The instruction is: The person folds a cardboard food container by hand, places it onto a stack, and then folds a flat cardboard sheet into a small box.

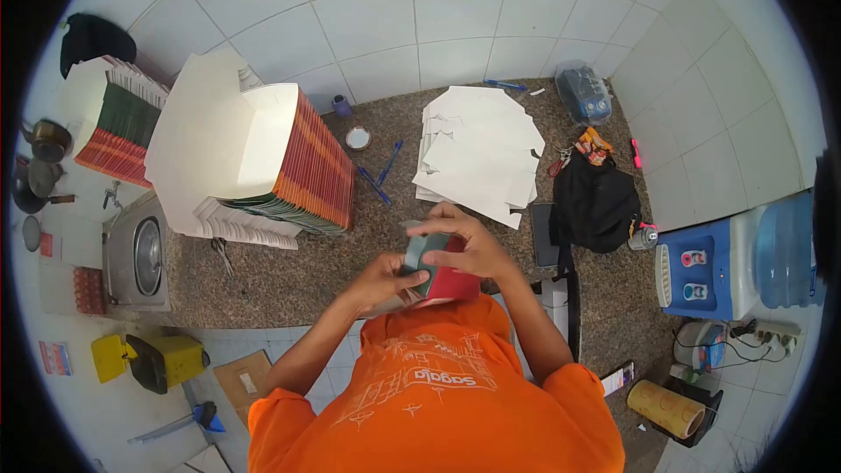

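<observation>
A red and grey-green folded card piece (451, 285) is held between both hands, close to the orange shirt at the counter's front edge. My left hand (385, 282) grips its left side, with the thumb on the grey-green face. My right hand (464, 248) is closed over its top and right side, fingers bent across the upper edge. Beyond the hands lies a stack of white cut sheets (482, 149). To the left stands a large row of nested red, orange and green card pieces (315, 166) with white insides.
Blue pens (375, 186), a round lid (357, 137) and a purple container (342, 106) lie mid-counter. Scissors (222, 256) and a sink (140, 258) are left. A black bag (597, 201), a phone (618, 377) and a blue water dispenser (701, 276) are right.
</observation>
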Motion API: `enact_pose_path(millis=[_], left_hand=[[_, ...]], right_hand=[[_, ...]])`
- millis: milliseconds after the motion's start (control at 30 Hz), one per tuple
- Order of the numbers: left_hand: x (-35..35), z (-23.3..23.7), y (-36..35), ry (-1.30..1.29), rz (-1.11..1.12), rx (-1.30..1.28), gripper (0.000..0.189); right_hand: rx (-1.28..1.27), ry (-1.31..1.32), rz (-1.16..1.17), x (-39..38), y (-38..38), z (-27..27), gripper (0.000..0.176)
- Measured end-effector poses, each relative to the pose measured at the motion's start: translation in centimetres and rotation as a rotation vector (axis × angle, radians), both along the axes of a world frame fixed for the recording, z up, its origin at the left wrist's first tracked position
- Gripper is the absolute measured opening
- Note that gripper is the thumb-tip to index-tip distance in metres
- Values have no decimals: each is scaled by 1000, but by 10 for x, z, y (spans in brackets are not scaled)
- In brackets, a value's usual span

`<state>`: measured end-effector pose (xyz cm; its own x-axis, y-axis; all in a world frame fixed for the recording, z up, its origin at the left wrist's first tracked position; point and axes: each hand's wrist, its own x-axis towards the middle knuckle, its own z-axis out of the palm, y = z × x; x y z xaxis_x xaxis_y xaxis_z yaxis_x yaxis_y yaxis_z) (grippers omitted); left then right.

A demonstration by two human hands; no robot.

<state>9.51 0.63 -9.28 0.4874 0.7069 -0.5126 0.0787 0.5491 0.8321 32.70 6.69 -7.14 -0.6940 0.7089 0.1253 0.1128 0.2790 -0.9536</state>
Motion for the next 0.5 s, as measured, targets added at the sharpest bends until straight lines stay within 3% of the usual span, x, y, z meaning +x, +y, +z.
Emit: enact_pose_path(millis=[33,100,133,167,200,233,300,367,433,500], left_hand=[[1,-7,-3,-30,56,-7,22],[-1,-11,-6,-59,111,-20,23],[-3,-11,-6,-32,62,50,24],[-3,-11,-5,-6,13,123,26],[-3,-9,-5,-7,10,123,26],[-3,-7,-6,-41,3,59,28],[-2,-5,-7,-80,5,-8,31],[2,-6,-12,-178,121,-316,37],[8,-12,-13,-175,138,-360,36],[10,-14,-12,-169,148,-400,35]], right_hand=[[-1,2,6,-2,4,-5,39],[-404,443,-58,-6,11,-16,31],[-410,443,-61,-7,8,-16,31],[-467,324,-221,-9,6,-14,30],[-521,202,-379,-10,5,-11,29],[-519,202,-380,-7,5,-14,29],[-452,221,-177,2,4,-20,31],[-323,237,-203,1,3,-19,33],[-189,257,-235,1,5,-11,34],[-199,42,60,7,12,-1,41]])
